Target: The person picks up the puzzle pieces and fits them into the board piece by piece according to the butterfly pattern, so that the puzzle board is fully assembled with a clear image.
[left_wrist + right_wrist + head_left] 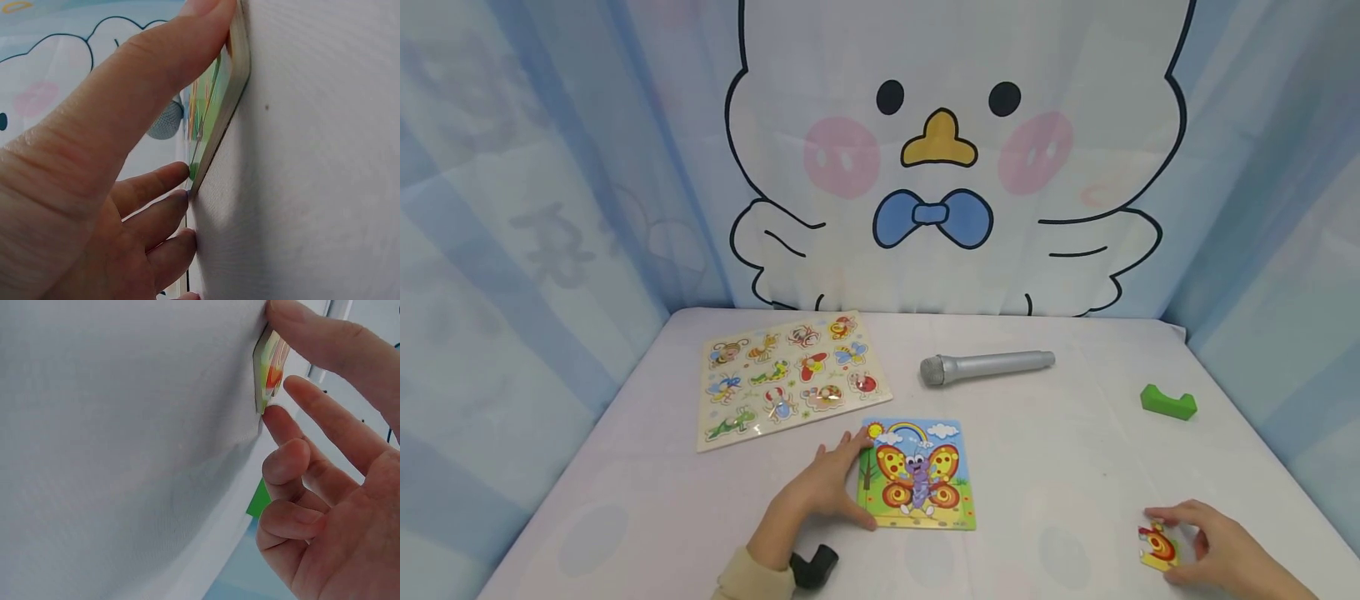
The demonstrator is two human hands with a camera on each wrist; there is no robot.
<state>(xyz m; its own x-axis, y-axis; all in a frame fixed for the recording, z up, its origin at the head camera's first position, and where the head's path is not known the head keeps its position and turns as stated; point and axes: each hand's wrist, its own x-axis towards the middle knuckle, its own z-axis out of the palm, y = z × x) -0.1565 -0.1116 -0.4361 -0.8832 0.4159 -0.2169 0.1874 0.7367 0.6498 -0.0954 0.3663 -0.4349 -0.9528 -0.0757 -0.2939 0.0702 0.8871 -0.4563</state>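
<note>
A square jigsaw puzzle (917,475) with a butterfly picture lies flat on the table near the middle. My left hand (827,483) holds it by its left side, thumb at the near corner and fingertips at the far one. The left wrist view shows the thumb over the puzzle's edge (232,106). Off to the right, my right hand (1217,546) pinches a small puzzle piece (1159,547) with a red and yellow swirl. In the right wrist view, thumb and fingertips sit at opposite ends of that piece (272,372), low over the table; the other fingers are curled.
An insect peg puzzle board (793,379) lies at the back left. Behind the jigsaw is a grey toy microphone (988,367). A green arched block (1168,402) sits at the far right. Beside my left wrist is a black bent object (815,568). Curtains (572,208) enclose the table.
</note>
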